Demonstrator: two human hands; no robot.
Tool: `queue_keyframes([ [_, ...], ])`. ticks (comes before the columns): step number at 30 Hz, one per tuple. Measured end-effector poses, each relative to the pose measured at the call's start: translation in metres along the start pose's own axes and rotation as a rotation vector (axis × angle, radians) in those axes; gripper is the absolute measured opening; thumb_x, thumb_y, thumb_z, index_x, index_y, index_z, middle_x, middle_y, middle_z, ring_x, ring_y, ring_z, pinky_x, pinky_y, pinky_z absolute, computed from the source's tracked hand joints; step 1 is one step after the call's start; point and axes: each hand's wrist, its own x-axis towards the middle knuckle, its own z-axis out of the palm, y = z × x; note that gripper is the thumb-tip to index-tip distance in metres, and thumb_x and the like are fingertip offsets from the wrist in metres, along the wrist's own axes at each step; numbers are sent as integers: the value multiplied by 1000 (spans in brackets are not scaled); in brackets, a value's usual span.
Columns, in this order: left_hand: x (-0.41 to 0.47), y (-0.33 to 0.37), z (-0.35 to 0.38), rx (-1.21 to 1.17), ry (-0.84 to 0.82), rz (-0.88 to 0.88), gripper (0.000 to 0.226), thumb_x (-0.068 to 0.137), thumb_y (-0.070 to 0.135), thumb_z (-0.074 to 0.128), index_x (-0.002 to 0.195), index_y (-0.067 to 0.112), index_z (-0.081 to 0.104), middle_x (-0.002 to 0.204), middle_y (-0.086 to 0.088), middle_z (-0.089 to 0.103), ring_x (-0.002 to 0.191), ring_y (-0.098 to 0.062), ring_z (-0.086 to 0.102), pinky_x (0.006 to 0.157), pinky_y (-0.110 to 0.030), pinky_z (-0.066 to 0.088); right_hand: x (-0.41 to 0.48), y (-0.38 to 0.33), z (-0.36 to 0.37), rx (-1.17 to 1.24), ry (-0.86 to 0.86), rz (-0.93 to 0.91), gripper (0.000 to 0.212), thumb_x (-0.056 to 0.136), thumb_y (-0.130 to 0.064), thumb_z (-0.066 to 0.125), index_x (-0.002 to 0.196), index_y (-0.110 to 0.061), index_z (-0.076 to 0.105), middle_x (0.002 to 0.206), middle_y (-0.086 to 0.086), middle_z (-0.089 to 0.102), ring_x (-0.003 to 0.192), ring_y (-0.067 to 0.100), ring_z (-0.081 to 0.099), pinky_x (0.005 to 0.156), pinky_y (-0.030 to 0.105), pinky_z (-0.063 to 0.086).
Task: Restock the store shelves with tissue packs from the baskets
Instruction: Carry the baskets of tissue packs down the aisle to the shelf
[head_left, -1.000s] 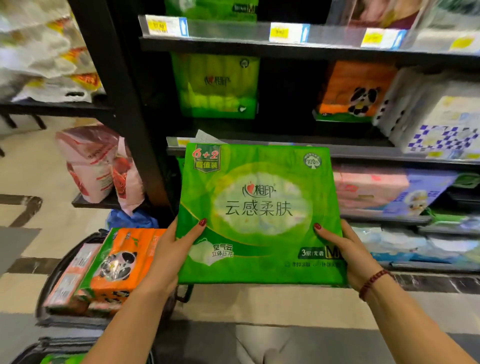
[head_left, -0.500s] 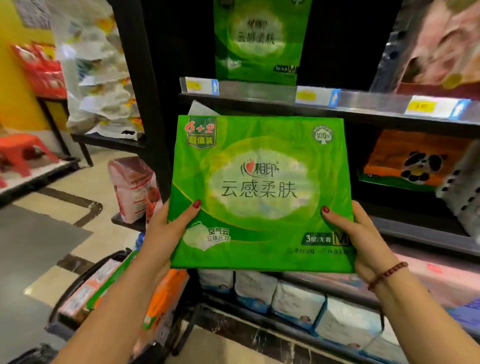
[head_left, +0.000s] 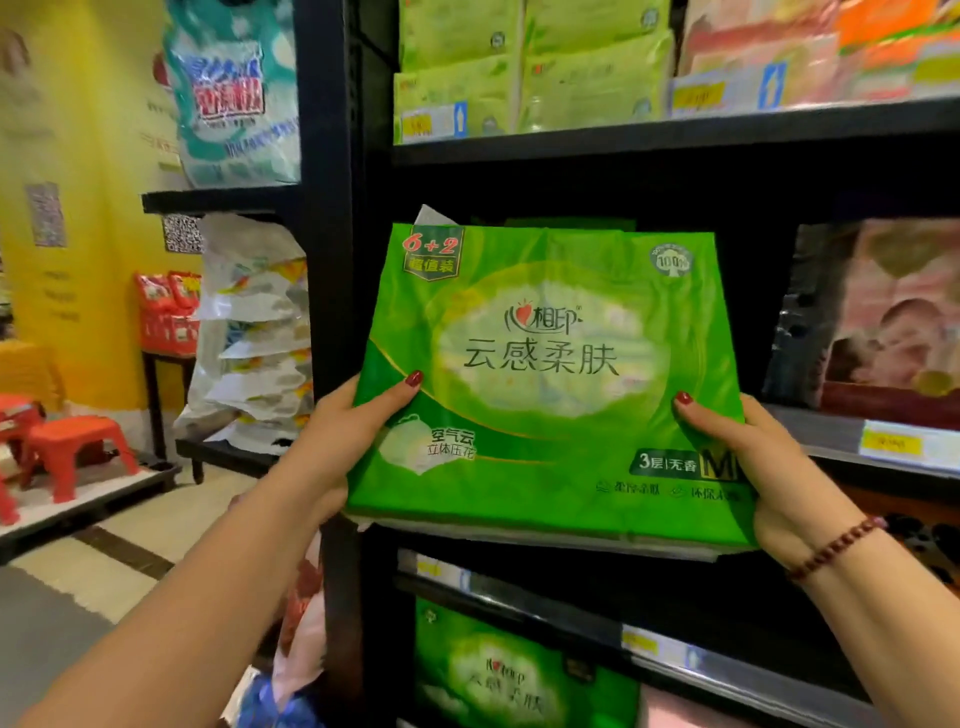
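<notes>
Head view, the only one. The person is holding a green tissue pack (head_left: 550, 384) up in front of the dark middle shelf bay (head_left: 519, 197) of the black shelving. The left hand (head_left: 337, 441) is clamping the pack's lower-left edge, thumb over the front face and fingers hidden behind. The right hand (head_left: 769, 467) is gripping the lower-right corner the same way, with a bead bracelet (head_left: 831, 551) on that wrist. Both hands are closed on the pack; the pack is in the air, upright and slightly tilted back, not touching any shelf as far as I can tell.

Step in hand, as I judge it: carrying the pack to its slot, placement not yet done. The bay behind it is looking empty. The next move is probably calling for pushing the pack forward onto that shelf, keeping it upright and face out, then letting go.

Writing on the pack: "6+2" over "超值装" top left, brand "心相印", big "云感柔肤", "空气云 立体压花", "3层|无香" with a large "M", and a round "100%" badge top right. A matching green pack (head_left: 519, 675) is sitting on the shelf below. Paler green packs (head_left: 519, 67) are stacked on the shelf above. The yellow price tags (head_left: 891, 444) are too blurred to read. No baskets are showing.
</notes>
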Motion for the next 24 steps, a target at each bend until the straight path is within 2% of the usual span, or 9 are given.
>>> queue_keyframes([
  [3, 34, 15, 5, -1, -48, -9, 50, 61, 41, 78, 106, 24, 70, 94, -5, 76, 78, -23, 74, 54, -32, 56, 27, -14, 6, -42, 25, -20, 64, 61, -35, 79, 120, -16, 61, 106, 9, 73, 96, 31, 70, 78, 54, 55],
  [7, 81, 29, 14, -13, -85, 3, 27, 77, 31, 74, 101, 20, 70, 83, -5, 76, 66, -20, 73, 47, -29, 54, 60, -31, 13, -98, 61, -44, 65, 61, -36, 80, 120, -15, 61, 108, 10, 72, 98, 33, 68, 84, 56, 54],
  [10, 116, 36, 21, -4, -114, 4, 18, 82, 28, 72, 99, 20, 70, 79, -5, 76, 62, -20, 73, 45, -29, 54, 86, -42, 18, -139, 91, -63, 58, 66, -35, 78, 118, -15, 62, 104, 10, 73, 93, 32, 70, 79, 48, 57],
  [14, 165, 45, 29, 27, -135, -11, 18, 83, 28, 73, 97, 18, 69, 74, -7, 75, 57, -22, 71, 44, -33, 54, 120, -52, 28, -155, 163, -62, 50, 69, -33, 78, 112, -10, 66, 105, 7, 72, 99, 24, 66, 91, 40, 51],
  [15, 176, 46, 31, 36, -140, -11, 19, 82, 29, 74, 96, 18, 69, 74, -8, 75, 57, -22, 71, 45, -33, 54, 128, -54, 30, -155, 173, -56, 42, 71, -31, 77, 106, -10, 69, 101, 6, 73, 96, 21, 66, 88, 36, 51],
  [17, 197, 47, 35, 49, -149, -9, 20, 81, 31, 75, 95, 17, 69, 74, -8, 75, 57, -22, 71, 46, -34, 55, 142, -57, 34, -153, 190, -43, 21, 75, -30, 75, 87, -12, 72, 84, 1, 75, 82, 16, 68, 71, 27, 52],
  [19, 216, 46, 37, 49, -153, -12, 21, 80, 31, 75, 94, 15, 69, 71, -8, 75, 54, -22, 70, 45, -33, 54, 157, -58, 36, -150, 230, -55, 17, 75, -30, 76, 71, -16, 69, 68, -6, 69, 72, 14, 63, 61, 26, 46],
  [22, 241, 43, 39, 42, -166, -42, 24, 79, 31, 76, 95, 13, 70, 70, -9, 74, 52, -23, 69, 43, -33, 53, 180, -60, 35, -154, 309, -98, 24, 73, -30, 79, 66, -16, 62, 79, -4, 60, 76, 14, 54, 57, 27, 38],
  [24, 256, 39, 41, 26, -173, -41, 25, 79, 31, 76, 95, 13, 69, 69, -9, 74, 52, -24, 69, 43, -33, 53, 195, -59, 37, -157, 301, -91, 20, 75, -30, 78, 72, -15, 64, 83, -1, 64, 76, 14, 57, 56, 26, 39],
])
